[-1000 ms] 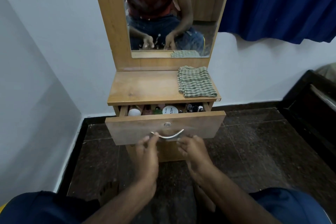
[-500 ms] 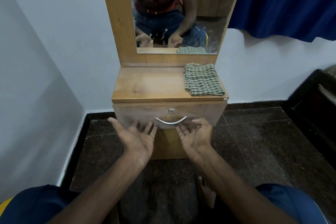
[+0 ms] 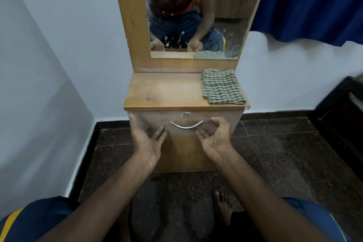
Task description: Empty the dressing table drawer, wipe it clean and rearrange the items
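Note:
The wooden dressing table [image 3: 165, 92] stands against the wall with a mirror above it. Its drawer [image 3: 222, 120] is pushed in flush, with a curved metal handle [image 3: 186, 125] and a small lock [image 3: 186, 114]; the items inside are hidden. A folded green checked cloth [image 3: 222, 86] lies on the right of the top. My left hand [image 3: 147, 139] hovers palm up just left of the handle, fingers spread. My right hand [image 3: 215, 136] hovers palm up just right of the handle, fingers loosely curled and holding nothing.
White walls close in on the left and behind. A blue curtain [image 3: 314, 2] hangs at the upper right. Dark furniture [image 3: 341, 116] stands at the right edge. The floor [image 3: 275, 159] is dark stone tile; my knees and a bare foot [image 3: 222, 208] are below.
One second ago the drawer stood pulled out with bottles and jars showing. It has been pushed shut, and both hands have come off the front and now hover palm up.

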Motion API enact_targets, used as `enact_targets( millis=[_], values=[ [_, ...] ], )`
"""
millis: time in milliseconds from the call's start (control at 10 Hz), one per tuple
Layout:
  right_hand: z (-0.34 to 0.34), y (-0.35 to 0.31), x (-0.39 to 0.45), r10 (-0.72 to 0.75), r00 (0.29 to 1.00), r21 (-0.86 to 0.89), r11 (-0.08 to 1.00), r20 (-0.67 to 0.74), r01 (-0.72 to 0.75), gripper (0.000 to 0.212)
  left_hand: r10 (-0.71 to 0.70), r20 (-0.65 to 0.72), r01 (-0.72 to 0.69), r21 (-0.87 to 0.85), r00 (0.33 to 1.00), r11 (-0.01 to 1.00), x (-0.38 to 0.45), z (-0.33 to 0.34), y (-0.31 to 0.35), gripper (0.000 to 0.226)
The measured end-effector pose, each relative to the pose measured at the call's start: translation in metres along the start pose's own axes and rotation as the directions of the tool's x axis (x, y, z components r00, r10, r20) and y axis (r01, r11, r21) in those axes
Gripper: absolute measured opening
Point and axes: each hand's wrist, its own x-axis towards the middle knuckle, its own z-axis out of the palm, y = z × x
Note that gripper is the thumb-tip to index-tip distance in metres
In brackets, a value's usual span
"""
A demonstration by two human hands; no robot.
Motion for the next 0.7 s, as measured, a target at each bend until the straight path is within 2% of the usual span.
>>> enact_targets(
  millis=[100, 200, 300, 400, 500, 600, 700],
  values=[
    [-0.013, -0.006, 0.010, -0.253, 0.959, -0.335, 0.921, -0.126, 0.199, 0.044, 0.376, -0.188, -0.266, 0.437, 0.907, 0.859, 0.004, -0.002, 0.011, 0.070],
    [-0.023, -0.025, 0.014, -0.457, 0.875, -0.530, 0.787, -0.159, 0.315, 0.090, 0.538, -0.018, -0.422, 0.599, 0.843, 0.680, 0.013, -0.006, 0.023, 0.074],
    [-0.025, -0.037, 0.016, -0.411, 0.911, -0.517, 0.773, 0.032, 0.366, 0.107, 0.490, 0.133, -0.459, 0.616, 0.862, 0.641, 0.020, -0.008, 0.022, 0.077],
    [-0.038, -0.031, 0.052, -0.379, 0.922, -0.481, 0.795, 0.082, 0.370, 0.116, 0.477, 0.175, -0.475, 0.607, 0.862, 0.636, 0.019, -0.007, 0.023, 0.082],
    [-0.021, -0.033, 0.020, -0.435, 0.897, -0.539, 0.738, 0.077, 0.405, 0.117, 0.482, 0.234, -0.502, 0.662, 0.844, 0.557, 0.016, -0.012, 0.027, 0.083],
    [-0.016, -0.031, -0.007, -0.583, 0.805, -0.729, 0.505, 0.106, 0.462, 0.101, 0.540, 0.323, -0.564, 0.738, 0.777, 0.370, 0.005, -0.018, 0.030, 0.090],
    [-0.022, -0.021, -0.028, -0.735, 0.652, -0.786, 0.288, 0.184, 0.547, 0.098, 0.571, 0.492, -0.623, 0.781, 0.657, 0.044, -0.002, -0.030, 0.031, 0.097]
  ],
)
